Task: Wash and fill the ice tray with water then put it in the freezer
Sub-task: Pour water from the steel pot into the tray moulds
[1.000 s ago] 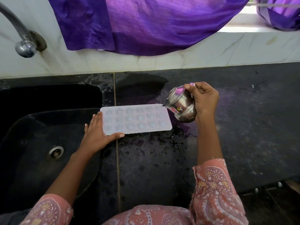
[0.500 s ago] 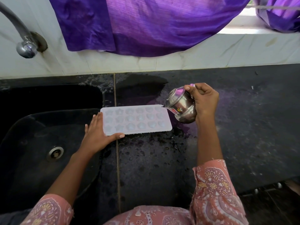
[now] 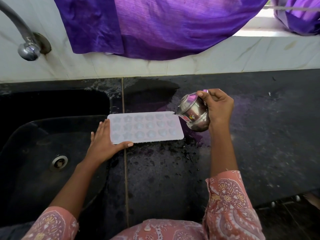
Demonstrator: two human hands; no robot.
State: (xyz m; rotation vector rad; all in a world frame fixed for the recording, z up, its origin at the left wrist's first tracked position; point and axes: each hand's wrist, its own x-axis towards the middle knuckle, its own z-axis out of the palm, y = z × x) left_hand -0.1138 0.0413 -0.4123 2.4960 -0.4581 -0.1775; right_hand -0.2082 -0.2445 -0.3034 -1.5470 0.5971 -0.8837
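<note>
My left hand (image 3: 103, 141) flat against the ice tray (image 3: 145, 126) left end on the counter (image 3: 259, 135), my right hand (image 3: 219, 108) gripping a tilted steel pot (image 3: 193, 112) at its far right corner

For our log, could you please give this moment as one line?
step: filling | right hand tips steel pot at ice tray corner | left hand braces its end

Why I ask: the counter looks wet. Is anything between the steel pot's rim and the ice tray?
Nothing visible. The right hand tilts the steel pot, rim at the ice tray's far right corner; the left hand rests against its left end.
</note>
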